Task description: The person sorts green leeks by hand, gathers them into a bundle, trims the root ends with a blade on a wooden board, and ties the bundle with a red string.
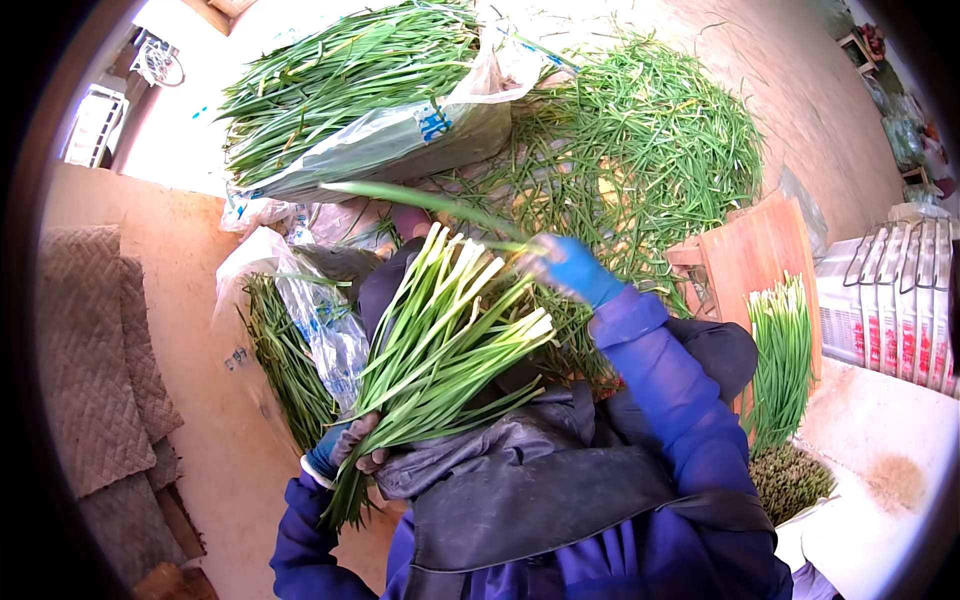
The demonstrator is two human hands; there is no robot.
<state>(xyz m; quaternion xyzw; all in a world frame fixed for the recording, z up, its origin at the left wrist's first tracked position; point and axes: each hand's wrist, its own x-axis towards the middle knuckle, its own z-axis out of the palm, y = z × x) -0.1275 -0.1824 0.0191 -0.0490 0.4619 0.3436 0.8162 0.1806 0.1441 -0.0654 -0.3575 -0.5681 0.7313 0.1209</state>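
My left hand (354, 444), in a blue and grey work glove, grips a bunch of garlic chives (442, 360) near its green leaf tips. The bunch lies slanted across my lap, its pale cut ends fanned out up and to the right. Beside those ends is my right hand (562, 268), in a blue glove and blurred. A long green leaf (427, 199) stretches leftward from its fingers, which appear closed on it. Under the bunch is a dark apron (540, 510).
Ahead, more chives (352, 82) fill a clear plastic bag (390, 150). Loose leaf trimmings (660, 127) are heaped at its right. A neat chive bundle (780, 360) leans on a wooden bench (757, 247), near a white crate (885, 300). Quilted mats (97, 360) lie left.
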